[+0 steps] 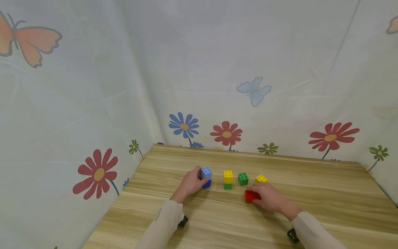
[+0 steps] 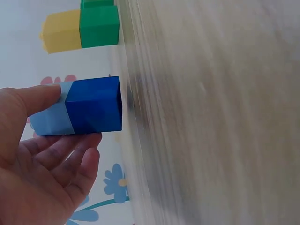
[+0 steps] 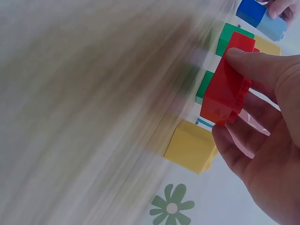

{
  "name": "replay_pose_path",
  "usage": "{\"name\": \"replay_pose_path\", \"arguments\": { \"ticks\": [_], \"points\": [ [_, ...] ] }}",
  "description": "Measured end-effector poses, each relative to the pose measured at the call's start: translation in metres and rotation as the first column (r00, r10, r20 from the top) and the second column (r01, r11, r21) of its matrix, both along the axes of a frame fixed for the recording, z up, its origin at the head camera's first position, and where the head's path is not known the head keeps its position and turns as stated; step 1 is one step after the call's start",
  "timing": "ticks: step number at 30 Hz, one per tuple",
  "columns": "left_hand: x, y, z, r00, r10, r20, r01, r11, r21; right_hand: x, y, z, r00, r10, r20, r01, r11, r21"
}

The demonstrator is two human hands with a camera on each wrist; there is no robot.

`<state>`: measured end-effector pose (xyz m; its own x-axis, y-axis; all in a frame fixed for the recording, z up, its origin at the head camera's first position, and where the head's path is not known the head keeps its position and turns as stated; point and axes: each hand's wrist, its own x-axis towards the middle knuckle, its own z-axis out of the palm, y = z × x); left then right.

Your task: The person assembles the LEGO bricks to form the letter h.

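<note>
My left hand [image 1: 192, 182] grips a light blue toy brick [image 1: 206, 174], with the thumb on one side and the fingers on the other. Joined beneath it is a dark blue brick [image 2: 96, 105], its lower end close to the tabletop in the left wrist view. A long red brick [image 3: 228, 79] is held in my right hand [image 1: 268, 197]. The thumb presses its near face and the fingers reach round behind; in the head view the hand covers its right part.
Between the hands stands a yellow brick [image 1: 228, 177] on a green brick [image 1: 228, 186]. Another green brick [image 1: 243, 179] sits to its right, and a single yellow brick [image 1: 261, 178] lies just beyond my right hand. A flower-printed curtain [image 1: 199, 62] borders the wooden table [image 1: 224, 224].
</note>
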<state>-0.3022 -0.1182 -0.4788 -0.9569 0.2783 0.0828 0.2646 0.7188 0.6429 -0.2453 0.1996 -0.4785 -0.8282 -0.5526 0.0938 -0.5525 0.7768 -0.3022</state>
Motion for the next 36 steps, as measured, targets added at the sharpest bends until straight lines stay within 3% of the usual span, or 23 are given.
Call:
{"name": "replay_pose_path", "arguments": {
  "ticks": [5,17,28,36],
  "points": [
    [0.007,0.001,0.002,0.999,-0.035,-0.002,0.035,0.999,-0.019,0.002,0.003,0.003,0.999,0.006,0.041,-0.005,1.000,-0.017],
    [0.026,0.016,0.003,0.993,-0.102,0.064,0.102,0.995,-0.001,0.008,0.004,0.009,0.997,0.001,0.073,-0.001,1.000,0.007],
    [0.038,0.027,-0.002,0.982,-0.177,0.064,0.176,0.984,0.018,0.011,0.004,0.008,0.996,-0.007,0.090,0.007,1.000,0.000],
    [0.044,0.034,-0.001,0.973,-0.204,0.107,0.202,0.979,0.032,0.015,0.001,0.012,0.996,-0.034,0.085,0.036,0.999,-0.024]
  ]
}}
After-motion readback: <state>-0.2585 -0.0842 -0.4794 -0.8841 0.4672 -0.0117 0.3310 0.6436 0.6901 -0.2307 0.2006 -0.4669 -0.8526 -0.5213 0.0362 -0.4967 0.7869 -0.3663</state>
